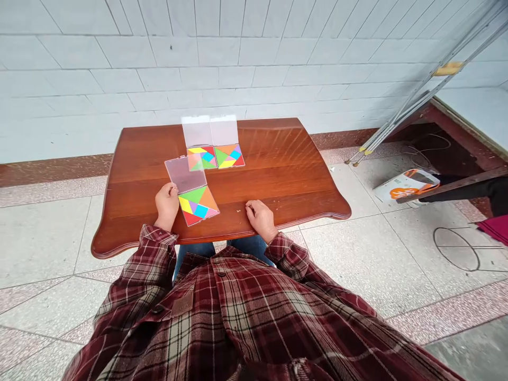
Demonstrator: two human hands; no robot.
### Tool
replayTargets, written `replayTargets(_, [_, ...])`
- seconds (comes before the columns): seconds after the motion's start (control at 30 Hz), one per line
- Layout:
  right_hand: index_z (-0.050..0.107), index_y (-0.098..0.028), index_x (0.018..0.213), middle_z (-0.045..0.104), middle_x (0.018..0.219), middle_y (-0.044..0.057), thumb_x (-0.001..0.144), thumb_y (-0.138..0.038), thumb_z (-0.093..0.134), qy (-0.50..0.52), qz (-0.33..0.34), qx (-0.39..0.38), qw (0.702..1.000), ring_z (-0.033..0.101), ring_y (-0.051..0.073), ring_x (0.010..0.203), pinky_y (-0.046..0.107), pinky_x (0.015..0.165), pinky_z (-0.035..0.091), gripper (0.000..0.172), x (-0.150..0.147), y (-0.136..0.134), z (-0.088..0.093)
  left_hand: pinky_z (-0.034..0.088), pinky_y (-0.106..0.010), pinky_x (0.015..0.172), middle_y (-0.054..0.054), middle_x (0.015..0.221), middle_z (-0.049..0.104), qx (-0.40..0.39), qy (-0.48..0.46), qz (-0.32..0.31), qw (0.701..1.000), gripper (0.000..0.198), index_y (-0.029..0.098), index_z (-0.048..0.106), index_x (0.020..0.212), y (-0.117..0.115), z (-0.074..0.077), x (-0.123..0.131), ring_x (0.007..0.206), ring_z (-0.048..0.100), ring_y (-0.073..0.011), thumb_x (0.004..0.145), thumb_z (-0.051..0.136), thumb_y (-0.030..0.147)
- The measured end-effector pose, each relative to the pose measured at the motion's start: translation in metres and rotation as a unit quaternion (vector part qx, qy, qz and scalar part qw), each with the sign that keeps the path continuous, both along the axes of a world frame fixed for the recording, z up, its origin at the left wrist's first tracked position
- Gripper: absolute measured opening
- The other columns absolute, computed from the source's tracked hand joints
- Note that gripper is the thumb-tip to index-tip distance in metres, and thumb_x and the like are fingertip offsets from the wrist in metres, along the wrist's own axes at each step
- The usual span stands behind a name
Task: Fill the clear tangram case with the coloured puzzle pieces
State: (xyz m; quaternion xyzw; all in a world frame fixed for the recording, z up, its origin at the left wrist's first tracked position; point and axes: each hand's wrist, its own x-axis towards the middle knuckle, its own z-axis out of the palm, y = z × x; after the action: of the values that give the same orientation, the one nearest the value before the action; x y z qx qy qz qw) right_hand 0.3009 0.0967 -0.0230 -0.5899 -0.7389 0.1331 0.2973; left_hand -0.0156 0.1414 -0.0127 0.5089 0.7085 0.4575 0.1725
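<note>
Hands apart: the left hand (166,206) rests on an open, clear-lidded tangram case (198,205), seemingly steadying it on the polished wooden desk (278,159); the right hand (260,219) lies empty near the edge. Two matching cases (215,156) sit beyond.

I'm seeing red, yellow, green, blue, purple and orange triangles filling the nearest clear-lidded plastic tangram case (198,205), while the maroon-and-cream plaid flannel shirt (234,317) is showing its checks beside the glossy reddish-brown wooden table (278,174).
</note>
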Motion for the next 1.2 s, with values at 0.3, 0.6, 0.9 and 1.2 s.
replayTargets(0.3, [0.065, -0.021, 0.091, 0.067, 0.088, 0.005, 0.091, -0.026, 0.042, -0.006, 0.006, 0.019, 1.0, 0.061, 0.018, 0.081, 0.027, 0.074, 0.043, 0.023, 0.0, 0.0, -0.008, 0.041, -0.028, 0.074, -0.001, 0.074, 0.057, -0.037, 0.048, 0.139, 0.988, 0.008, 0.018, 0.056, 0.074, 0.033, 0.013, -0.09, 0.07, 0.051, -0.015, 0.077, 0.049, 0.019])
replayTargets(0.6, [0.065, -0.02, 0.089, 0.067, 0.086, 0.006, 0.092, -0.028, 0.04, -0.014, 0.001, 0.029, 0.999, 0.061, 0.018, 0.078, 0.027, 0.072, 0.044, 0.026, -0.001, -0.001, -0.01, 0.041, -0.027, 0.073, -0.001, 0.067, 0.053, -0.044, 0.037, 0.149, 0.987, 0.009, 0.018, 0.054, 0.07, 0.078, 0.018, -0.107, 0.068, 0.048, -0.0147, 0.075, 0.046, 0.019])
replayTargets(0.9, [0.064, -0.021, 0.091, 0.068, 0.086, 0.006, 0.092, -0.027, 0.041, -0.035, 0.003, 0.025, 0.999, 0.063, 0.019, 0.079, 0.029, 0.074, 0.046, 0.024, 0.0, -0.003, -0.01, 0.04, -0.024, 0.066, 0.001, 0.065, 0.051, -0.022, -0.022, 0.123, 0.992, 0.009, 0.018, 0.054, 0.07, 0.143, 0.016, -0.111, 0.063, 0.045, -0.0118, 0.072, 0.045, 0.017])
replayTargets(1.2, [0.063, -0.021, 0.089, 0.068, 0.084, 0.004, 0.093, -0.026, 0.043, -0.03, -0.002, 0.007, 1.0, 0.064, 0.019, 0.079, 0.029, 0.076, 0.047, 0.021, 0.001, -0.008, -0.007, 0.038, -0.024, 0.062, 0.0, 0.069, 0.052, -0.041, -0.071, 0.062, 0.995, 0.01, 0.017, 0.055, 0.073, 0.184, 0.012, -0.092, 0.058, 0.045, -0.01, 0.077, 0.046, 0.017])
